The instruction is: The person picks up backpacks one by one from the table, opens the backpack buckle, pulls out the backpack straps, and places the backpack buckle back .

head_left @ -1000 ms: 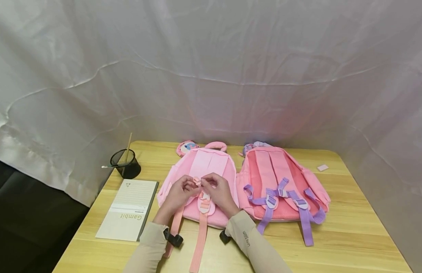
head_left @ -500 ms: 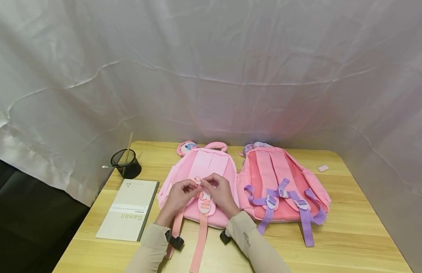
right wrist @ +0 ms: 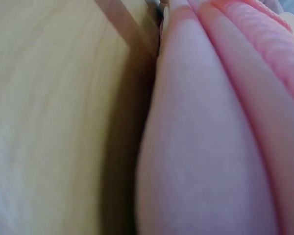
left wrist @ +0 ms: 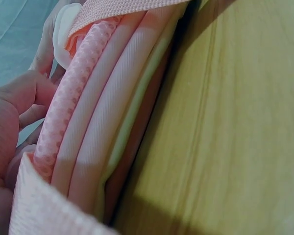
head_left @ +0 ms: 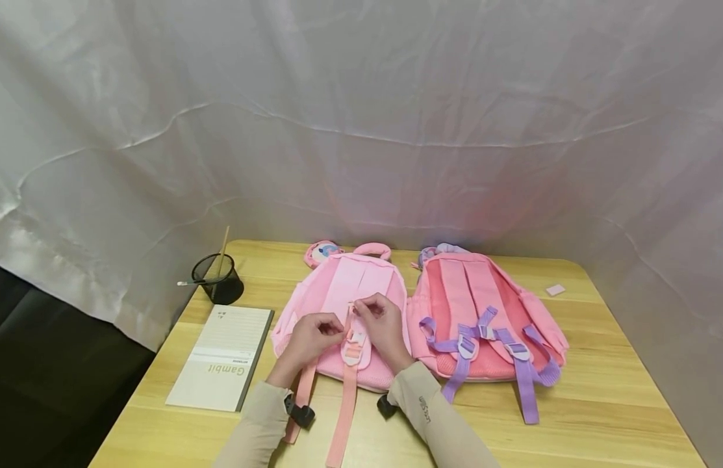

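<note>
Left hand (head_left: 311,337): bent beside narrow salmon webbing strap (head_left: 348,320); cannot tell whether it pinches.
Right hand (head_left: 386,326): pinches the strap's upper end.
Strap: above light-pink fabric backpack (head_left: 338,286).
Hands' gap: wider than 0.5 s ago.

There it is: "Gambit" (head_left: 225,370) in gold across the pale notebook (head_left: 212,387), upside down in the head view! Smaller dark print (head_left: 242,361) sits near it, too tiny for me; lettering (head_left: 424,409) on the right sleeve (head_left: 445,432) stays unreadable too.
</note>
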Motion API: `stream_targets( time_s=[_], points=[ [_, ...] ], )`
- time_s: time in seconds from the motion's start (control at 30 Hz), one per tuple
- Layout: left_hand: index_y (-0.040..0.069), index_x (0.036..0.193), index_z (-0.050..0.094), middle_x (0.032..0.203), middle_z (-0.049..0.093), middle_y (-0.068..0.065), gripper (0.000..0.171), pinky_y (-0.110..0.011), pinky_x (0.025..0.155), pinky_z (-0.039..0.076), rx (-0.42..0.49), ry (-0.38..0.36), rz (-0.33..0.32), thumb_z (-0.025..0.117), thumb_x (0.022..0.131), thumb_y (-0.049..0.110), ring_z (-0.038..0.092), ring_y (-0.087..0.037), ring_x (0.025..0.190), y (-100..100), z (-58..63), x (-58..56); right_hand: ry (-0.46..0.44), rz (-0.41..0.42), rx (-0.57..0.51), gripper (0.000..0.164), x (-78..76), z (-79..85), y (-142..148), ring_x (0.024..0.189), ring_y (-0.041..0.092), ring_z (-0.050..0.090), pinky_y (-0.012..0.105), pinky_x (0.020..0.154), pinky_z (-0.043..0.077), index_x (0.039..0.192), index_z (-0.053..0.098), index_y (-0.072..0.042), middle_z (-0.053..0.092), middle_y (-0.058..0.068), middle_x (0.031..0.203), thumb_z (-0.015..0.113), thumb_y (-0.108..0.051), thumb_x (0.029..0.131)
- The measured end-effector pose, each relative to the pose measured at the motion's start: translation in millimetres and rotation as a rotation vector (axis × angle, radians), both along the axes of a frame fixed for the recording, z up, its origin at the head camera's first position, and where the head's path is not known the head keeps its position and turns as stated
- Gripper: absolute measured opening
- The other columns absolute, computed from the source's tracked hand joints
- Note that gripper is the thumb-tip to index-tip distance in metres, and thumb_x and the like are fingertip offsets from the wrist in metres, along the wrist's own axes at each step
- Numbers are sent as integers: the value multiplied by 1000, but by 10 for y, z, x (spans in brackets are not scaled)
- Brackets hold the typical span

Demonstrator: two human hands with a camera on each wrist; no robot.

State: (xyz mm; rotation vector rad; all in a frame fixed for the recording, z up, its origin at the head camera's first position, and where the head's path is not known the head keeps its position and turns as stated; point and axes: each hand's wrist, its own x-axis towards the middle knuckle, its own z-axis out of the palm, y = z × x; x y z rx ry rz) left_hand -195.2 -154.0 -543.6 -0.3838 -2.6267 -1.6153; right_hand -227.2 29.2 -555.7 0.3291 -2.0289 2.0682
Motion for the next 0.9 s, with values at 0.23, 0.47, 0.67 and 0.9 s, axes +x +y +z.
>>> stream_targets(
  time_s=[0.23,0.47,0.67,0.9],
  points=[
    [22,88,70,77,65,9,14,-23,66,47,-74,33,26,82,86,16,57,-6,70,31,16,-17,-27,-3,-37,10,22,68,12,79,18,75,23,75,60,93,69,10,74,28,91,73,1,93],
    [25,91,72,79,68,12,9,-26,68,49,-223,140,140,78,92,32,61,-2,70,130,145,-41,-41,22,-11,9,143,292,15,86,37,75,25,77,61,95,69,10,73,29,93,72,1,94],
    [24,83,73,72,68,11,9,-26,65,47,-232,231,208,80,89,25,60,-2,66,156,164,-53,-38,25,-11,8,147,307,2,91,51,70,27,78,61,95,69,9,72,29,95,72,2,94],
    [20,80,73,67,67,9,13,-22,59,49,-61,230,131,81,88,15,58,-3,60,132,39,-51,-21,0,26,6,174,313,-6,84,37,72,17,73,56,94,70,8,73,27,92,72,2,93]
  ],
)
